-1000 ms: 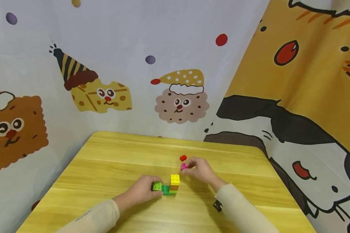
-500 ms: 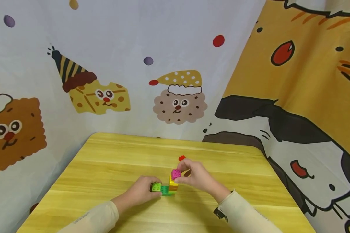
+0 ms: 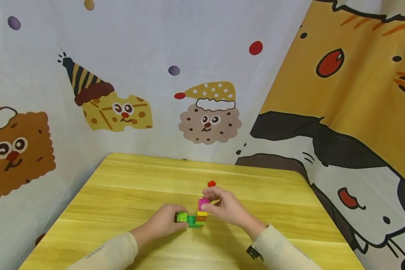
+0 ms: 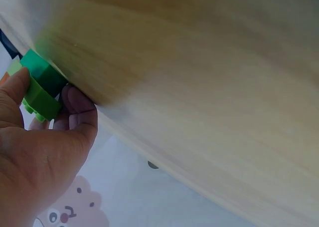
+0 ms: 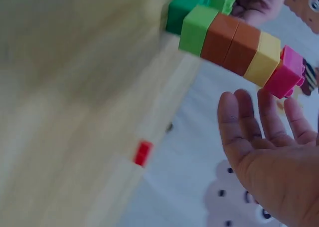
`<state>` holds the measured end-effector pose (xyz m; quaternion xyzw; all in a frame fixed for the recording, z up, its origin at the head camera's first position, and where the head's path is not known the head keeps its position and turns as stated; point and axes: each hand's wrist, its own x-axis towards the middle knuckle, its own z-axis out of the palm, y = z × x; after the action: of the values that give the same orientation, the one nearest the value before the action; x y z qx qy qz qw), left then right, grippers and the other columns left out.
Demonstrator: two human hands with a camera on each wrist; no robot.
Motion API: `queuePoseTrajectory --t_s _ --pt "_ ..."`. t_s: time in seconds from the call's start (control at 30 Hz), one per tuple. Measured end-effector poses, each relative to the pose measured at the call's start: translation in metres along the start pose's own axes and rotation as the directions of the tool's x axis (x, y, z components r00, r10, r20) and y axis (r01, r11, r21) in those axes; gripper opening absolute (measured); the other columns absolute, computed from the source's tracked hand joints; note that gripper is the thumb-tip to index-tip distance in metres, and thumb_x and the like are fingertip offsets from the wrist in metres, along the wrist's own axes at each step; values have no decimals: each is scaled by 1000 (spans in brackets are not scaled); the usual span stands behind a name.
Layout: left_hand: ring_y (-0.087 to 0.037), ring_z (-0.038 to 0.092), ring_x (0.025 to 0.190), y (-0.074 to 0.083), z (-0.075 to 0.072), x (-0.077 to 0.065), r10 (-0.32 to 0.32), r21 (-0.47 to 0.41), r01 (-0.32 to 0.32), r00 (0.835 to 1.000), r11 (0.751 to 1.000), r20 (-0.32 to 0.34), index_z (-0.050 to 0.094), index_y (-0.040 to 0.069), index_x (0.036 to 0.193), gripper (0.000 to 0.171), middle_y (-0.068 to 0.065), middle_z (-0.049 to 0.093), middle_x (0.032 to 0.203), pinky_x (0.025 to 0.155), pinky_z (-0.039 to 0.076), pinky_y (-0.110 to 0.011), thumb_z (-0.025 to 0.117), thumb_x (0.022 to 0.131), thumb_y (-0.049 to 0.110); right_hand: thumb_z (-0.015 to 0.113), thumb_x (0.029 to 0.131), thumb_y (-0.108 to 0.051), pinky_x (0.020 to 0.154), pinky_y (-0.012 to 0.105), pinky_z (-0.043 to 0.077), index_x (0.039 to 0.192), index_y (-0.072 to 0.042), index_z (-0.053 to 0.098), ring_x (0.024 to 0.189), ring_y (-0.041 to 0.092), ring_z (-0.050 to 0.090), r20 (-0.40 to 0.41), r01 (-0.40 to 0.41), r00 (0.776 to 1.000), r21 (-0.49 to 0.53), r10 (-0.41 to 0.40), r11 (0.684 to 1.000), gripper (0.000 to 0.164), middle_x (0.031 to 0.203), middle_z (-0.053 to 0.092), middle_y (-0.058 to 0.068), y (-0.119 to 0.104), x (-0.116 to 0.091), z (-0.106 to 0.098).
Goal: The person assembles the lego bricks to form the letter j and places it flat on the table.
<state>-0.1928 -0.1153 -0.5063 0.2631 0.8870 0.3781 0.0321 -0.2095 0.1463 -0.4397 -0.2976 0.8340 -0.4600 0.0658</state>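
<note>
My left hand (image 3: 166, 222) pinches a light green toy brick (image 3: 182, 216) fixed on one end of a dark green brick (image 3: 191, 220). At that brick's other end rises a tower: a light green brick (image 5: 195, 35) lowest, then two brown bricks (image 5: 232, 43), a yellow brick (image 5: 264, 58) and a pink brick (image 5: 287, 70) on top. My right hand (image 3: 225, 207) is right at the pink brick, its thumb overlapping it in the head view. In the right wrist view its fingers (image 5: 232, 112) are spread and relaxed below the pink brick.
A red brick (image 3: 211, 183) lies on the wooden table (image 3: 148, 176) beyond my right hand. Behind the table's far edge hangs a printed curtain (image 3: 148, 45). A black strap (image 3: 254, 252) shows at my right wrist.
My right hand has carried the pink brick left and toward me onto the yellow one, and its fingers have loosened from it. The left hand has stayed in place.
</note>
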Motion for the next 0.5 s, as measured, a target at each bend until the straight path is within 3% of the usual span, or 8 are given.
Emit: queuePoseTrajectory --t_s 0.07,0.2,0.3,0.5 --pt "-2 56 69 1 0 0 -2 0 2 1000 1000 -1 70 5 111 38 11 64 84 61 50 -22 81 83 27 64 97 -34 87 44 55 131 -19 58 106 21 63 6 -66 998 139 66 988 38 122 65 2 1 -2 1" --pt "-2 56 70 3 0 -1 -9 9 9 1000 1000 -5 70 4 111 38 10 65 85 62 50 -22 81 83 28 61 99 -34 95 52 49 132 -18 61 113 24 61 30 -181 983 351 182 919 37 130 62 4 5 -6 5" --pt "-2 56 71 3 0 -1 -15 11 15 1000 1000 -2 70 5 111 38 10 66 87 63 50 -22 81 83 28 67 96 -32 96 50 50 130 -14 64 111 24 62 25 -188 981 395 194 899 39 126 65 6 9 -8 9" --pt "-2 56 71 2 0 -1 -17 17 17 1000 1000 1 70 6 112 39 10 66 89 63 50 -22 81 83 29 70 94 -23 91 44 53 129 -7 65 106 25 65 -6 -133 989 420 149 898 39 119 69 10 15 -10 15"
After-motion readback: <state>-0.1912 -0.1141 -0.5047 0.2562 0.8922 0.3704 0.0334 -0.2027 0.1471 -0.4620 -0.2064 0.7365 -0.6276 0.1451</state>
